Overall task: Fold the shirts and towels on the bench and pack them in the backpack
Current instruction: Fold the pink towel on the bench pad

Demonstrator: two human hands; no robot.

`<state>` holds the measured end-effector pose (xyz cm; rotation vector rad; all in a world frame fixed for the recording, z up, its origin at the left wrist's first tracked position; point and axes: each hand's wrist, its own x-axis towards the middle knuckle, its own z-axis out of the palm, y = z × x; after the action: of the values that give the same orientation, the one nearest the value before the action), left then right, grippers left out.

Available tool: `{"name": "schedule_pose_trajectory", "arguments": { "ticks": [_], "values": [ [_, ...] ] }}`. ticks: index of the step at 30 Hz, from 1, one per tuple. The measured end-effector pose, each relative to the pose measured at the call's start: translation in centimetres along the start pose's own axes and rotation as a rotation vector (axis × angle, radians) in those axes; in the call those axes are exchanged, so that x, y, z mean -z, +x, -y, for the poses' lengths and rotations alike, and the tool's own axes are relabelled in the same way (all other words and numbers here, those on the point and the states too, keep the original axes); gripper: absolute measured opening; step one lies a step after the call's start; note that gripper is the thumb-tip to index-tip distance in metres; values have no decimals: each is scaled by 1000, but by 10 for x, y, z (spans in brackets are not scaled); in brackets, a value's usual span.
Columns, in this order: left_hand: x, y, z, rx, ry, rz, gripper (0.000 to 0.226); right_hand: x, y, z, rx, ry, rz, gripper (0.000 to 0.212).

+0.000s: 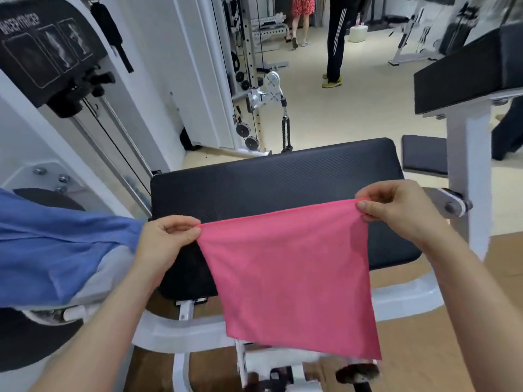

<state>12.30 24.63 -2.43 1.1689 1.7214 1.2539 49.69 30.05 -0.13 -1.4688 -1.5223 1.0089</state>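
Note:
A pink towel (291,278) hangs in the air in front of the black padded bench (268,176), stretched by its top edge. My left hand (164,239) pinches its upper left corner. My right hand (402,210) pinches its upper right corner, held a little higher. The towel's lower edge droops below the bench's front. A blue shirt (56,247) lies crumpled at the left, beside my left hand. No backpack is in view.
White gym machine frames stand left (93,131) and right (467,176), with a black pad (464,77) raised at the upper right. A cable pulley station (263,97) stands behind the bench. Two people (336,38) stand far back on the pale floor.

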Motion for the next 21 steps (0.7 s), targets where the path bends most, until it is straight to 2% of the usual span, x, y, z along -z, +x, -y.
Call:
{"name": "schedule_pose_trajectory", "arguments": {
  "ticks": [6,8,15,21],
  "values": [
    [-39,66,18,91,105,-73,20,-39,82,-47,-95,-144,-164,17],
    [-48,89,15,120,135,-99,17,-50,102,-47,-84,-199,-243,10],
    [-56,148,9,45,33,-265,22,-73,158,-33,61,-204,-356,12],
    [-57,159,14,-19,103,-381,23,-87,178,-33,100,-187,-364,12]
  ]
}}
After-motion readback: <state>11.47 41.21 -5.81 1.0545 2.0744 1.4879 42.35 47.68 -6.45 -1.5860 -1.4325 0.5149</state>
